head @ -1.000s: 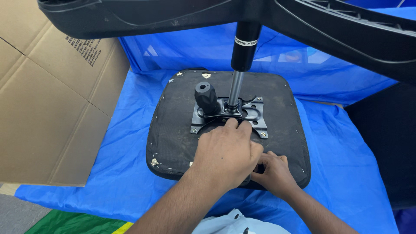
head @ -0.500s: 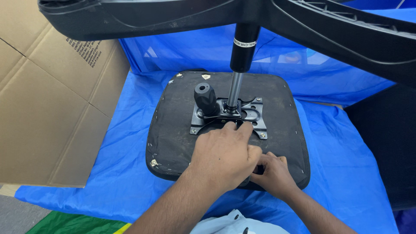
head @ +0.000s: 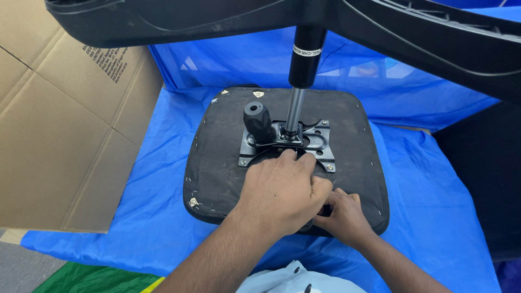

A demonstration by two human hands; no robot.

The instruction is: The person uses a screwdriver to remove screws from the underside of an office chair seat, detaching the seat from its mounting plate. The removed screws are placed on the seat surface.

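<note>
Seat (head: 217,157): black, upside down, laid flat on a blue sheet (head: 135,217) that covers the surface. Small pale staples are seen along its edge.

Plate (head: 317,142): black metal, bolted at the middle of the seat underside. A black knob (head: 257,120) stands at its left end. A steel column (head: 293,111) rises from its centre into a black cylinder (head: 305,57), which is joined to the chair base (head: 380,27) spread across the top of the view.

Left hand (head: 282,192): laid palm down on the seat, just below the plate, fingertips (head: 287,155) touching the plate's near edge. The grip is pressed loosely together, fingers curled; whether anything is held beneath it cannot be told.

Right hand (head: 342,214): placed at the seat's near edge, partly tucked under the left hand. Its grip is closed around something small and dark; what it is cannot be told.

Cardboard box (head: 59,135): flattened, brown, propped at the left, touching the sheet.

Pale cloth (head: 287,279): seen at the bottom edge, between the forearms.
</note>
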